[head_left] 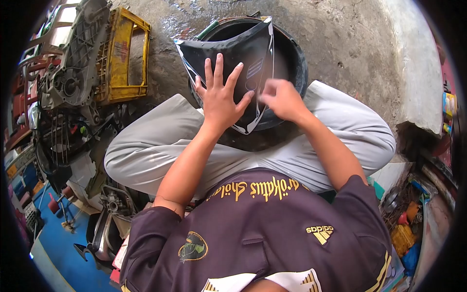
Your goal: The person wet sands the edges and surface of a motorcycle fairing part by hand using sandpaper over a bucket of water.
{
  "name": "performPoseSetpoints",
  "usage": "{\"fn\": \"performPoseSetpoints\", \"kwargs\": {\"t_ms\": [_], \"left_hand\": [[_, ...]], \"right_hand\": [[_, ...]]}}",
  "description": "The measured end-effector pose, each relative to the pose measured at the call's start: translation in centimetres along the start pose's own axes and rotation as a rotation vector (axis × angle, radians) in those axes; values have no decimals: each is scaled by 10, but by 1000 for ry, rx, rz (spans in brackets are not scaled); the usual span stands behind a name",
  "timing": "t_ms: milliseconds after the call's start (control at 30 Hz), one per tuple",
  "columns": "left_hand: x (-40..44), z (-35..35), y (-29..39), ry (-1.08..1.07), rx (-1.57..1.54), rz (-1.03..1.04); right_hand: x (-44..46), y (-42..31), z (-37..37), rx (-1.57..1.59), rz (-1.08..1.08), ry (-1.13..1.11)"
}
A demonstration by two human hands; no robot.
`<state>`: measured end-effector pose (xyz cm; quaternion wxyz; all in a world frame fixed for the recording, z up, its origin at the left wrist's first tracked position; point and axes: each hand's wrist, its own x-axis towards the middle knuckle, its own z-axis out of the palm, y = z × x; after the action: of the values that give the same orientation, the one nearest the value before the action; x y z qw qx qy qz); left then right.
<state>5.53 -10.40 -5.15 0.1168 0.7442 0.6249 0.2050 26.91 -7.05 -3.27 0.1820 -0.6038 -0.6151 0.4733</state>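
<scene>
A dark, roughly triangular panel (233, 54) with white patches along its edges and corners rests over a black tub (296, 61) between my legs. It looks like a vehicle body panel; its exact kind is unclear. My left hand (221, 100) lies on its face with the fingers spread and the thumb pointing right. At the panel's right edge is my right hand (284, 100), its fingers curled in and blurred at the tips. Whatever those fingers may hold is hidden. Part of the tub's inside is covered by the panel.
A yellow crate (124, 53) stands on the left beside a grey metal engine casing (78, 73). Concrete floor (340, 39), wet near the tub, stretches ahead. To the right runs a pale concrete ledge (418, 68). Mixed parts lie at lower left and right.
</scene>
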Motion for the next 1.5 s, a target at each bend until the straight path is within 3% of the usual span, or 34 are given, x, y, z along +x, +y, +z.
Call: {"fn": "performPoseSetpoints", "kwargs": {"t_ms": [67,133,200,267,333,400,500,633,800,1000,1033,1133,1267,1400,1467,1500], "left_hand": [[0,0,-1,4,1,5],[0,1,0,7,6,2],[0,1,0,5,3,-1],[0,1,0,6,2,-2],[0,0,-1,-1,-5,1],[0,0,-1,0,-2,1],[0,1,-1,8,-1,1],[0,0,-1,0,4,0],[1,0,0,2,1,-3],[1,-1,0,2,1,-2],[1,-1,0,7,2,0],[0,-1,0,6,1,1],[1,-1,-1,-1,6,3],[0,0,1,2,-1,-2],[0,-1,0,4,8,-3],[0,-2,0,-2,7,-3]], "right_hand": [[-4,1,-2,-41,33,-275],[2,-5,-4,-45,20,-247],[8,-12,-6,-9,65,-28],[4,-5,-3,6,61,-21],[0,3,-1,-25,26,-299],[-2,5,-1,-41,4,-306],[5,-8,-6,-10,22,-5],[-6,2,-2,-66,-29,-274],[3,-6,-6,-63,30,-101],[1,-8,-9,-104,-9,-332],[3,-5,-5,-94,-33,-205],[6,-8,-9,-100,-4,-99],[-2,-7,-7,-174,-36,-342],[9,-10,-10,-81,16,-31],[3,-6,-7,-90,16,-69],[-1,-5,-5,-105,1,-218]]}}
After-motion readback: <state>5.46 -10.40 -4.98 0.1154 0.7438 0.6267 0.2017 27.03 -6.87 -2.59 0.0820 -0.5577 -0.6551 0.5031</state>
